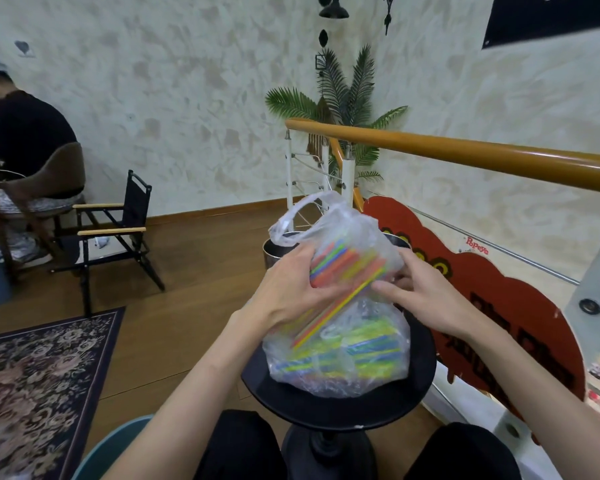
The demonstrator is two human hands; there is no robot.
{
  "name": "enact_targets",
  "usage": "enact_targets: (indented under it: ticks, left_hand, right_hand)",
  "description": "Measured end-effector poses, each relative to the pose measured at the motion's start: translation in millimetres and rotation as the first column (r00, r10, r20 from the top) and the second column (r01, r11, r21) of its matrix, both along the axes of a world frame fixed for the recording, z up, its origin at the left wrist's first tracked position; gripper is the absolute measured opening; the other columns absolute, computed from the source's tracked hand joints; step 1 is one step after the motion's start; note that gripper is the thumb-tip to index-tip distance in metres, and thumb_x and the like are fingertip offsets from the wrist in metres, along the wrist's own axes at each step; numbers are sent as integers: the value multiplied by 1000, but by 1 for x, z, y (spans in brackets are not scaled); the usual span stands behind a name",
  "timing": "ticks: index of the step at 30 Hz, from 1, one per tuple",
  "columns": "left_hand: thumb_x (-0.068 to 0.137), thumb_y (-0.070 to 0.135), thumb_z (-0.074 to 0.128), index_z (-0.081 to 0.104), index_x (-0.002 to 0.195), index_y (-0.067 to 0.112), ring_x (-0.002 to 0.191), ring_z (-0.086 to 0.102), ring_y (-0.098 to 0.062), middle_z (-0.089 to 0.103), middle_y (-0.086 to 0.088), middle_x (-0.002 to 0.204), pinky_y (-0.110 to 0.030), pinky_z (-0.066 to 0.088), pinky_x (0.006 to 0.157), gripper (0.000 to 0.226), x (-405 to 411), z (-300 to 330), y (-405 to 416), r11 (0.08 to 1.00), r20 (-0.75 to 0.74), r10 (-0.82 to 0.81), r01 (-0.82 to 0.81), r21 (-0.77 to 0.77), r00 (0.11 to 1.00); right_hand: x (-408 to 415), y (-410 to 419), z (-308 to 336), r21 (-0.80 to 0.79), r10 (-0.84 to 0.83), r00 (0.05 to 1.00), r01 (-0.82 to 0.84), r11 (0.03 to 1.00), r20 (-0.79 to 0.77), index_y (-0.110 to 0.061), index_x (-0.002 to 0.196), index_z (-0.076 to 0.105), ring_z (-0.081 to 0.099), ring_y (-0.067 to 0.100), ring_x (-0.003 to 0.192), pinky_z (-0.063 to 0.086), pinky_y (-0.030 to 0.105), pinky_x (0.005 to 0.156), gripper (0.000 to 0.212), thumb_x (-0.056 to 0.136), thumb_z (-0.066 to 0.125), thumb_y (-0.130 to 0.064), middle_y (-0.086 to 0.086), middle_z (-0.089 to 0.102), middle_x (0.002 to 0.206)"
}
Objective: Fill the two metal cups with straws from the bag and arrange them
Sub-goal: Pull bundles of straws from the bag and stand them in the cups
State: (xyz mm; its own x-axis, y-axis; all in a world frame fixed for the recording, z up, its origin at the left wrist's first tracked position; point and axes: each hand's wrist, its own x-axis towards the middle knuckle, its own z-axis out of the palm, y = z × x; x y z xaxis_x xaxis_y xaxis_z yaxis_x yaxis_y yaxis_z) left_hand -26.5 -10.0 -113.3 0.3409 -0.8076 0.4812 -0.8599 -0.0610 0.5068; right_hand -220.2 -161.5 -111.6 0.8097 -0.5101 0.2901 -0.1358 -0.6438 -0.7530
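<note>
While the clear plastic bag (340,341) of coloured straws (347,268) sat on the round black table (326,407), the left hand (291,289) and right hand (416,292) clutched its bunched top. Both metal cups (274,249) at the far edge looked unfilled; opening the bag seemingly came next.

Both forearms are bare to the edge of view, with no sleeve, watch, ring or bracelet on either. The left hand (288,292) and right hand (426,299) wear no gloves. Black clothing covers both thighs, one on each side of the round black table (326,407).
</note>
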Motion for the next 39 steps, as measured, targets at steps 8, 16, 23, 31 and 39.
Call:
enact_targets:
  ticks: [8, 16, 23, 31, 39]
  left_hand:
    - [79, 67, 72, 61, 126, 35, 119, 54, -4, 58, 13, 123, -39, 47, 104, 58, 2, 0, -4, 993, -193, -107, 96, -65, 975]
    - [71, 46, 89, 55, 131, 24, 105, 70, -10, 72, 3, 115, -40, 56, 96, 73, -2, 17, -12, 982, -399, -181, 145, -118, 899]
    - [78, 26, 82, 60, 124, 16, 98, 72, -25, 73, -8, 107, -49, 57, 91, 52, -1, -13, -11, 978, -497, -120, 16, -209, 859]
    - [81, 19, 84, 57, 129, 21, 105, 69, -8, 72, 4, 113, -39, 56, 98, 55, -2, -18, -7, 974, -513, -143, 28, -225, 846]
    - [71, 29, 92, 43, 142, 28, 114, 64, -5, 65, 11, 124, -28, 54, 95, 86, 3, -22, -3, 970, -537, -126, -11, -244, 834]
  right_hand:
    - [22, 13, 16, 302, -37, 954, -57, 952, 296, -16, 117, 55, 75, 15, 93, 61, 27, 73, 27, 95, 69, -11, 12, 70, 111]
    - [43, 24, 53, 212, -35, 924, -50, 976, 381, -15, 134, 51, 75, 25, 91, 62, 34, 75, 46, 94, 73, -15, 16, 68, 104]
    - [43, 12, 44, 100, 98, 984, -114, 989, 152, -17, 137, 59, 72, 16, 101, 62, 40, 86, 41, 97, 64, -14, 8, 70, 117]
    - [51, 1, 80, -248, -44, 979, 94, 964, 200, -28, 128, 65, 67, 3, 94, 56, 23, 79, 33, 97, 65, -39, -11, 67, 110]
    - [62, 10, 61, 317, -118, 893, -29, 948, 435, -2, 96, 71, 73, 22, 85, 61, 28, 71, 7, 93, 72, -8, 19, 72, 98]
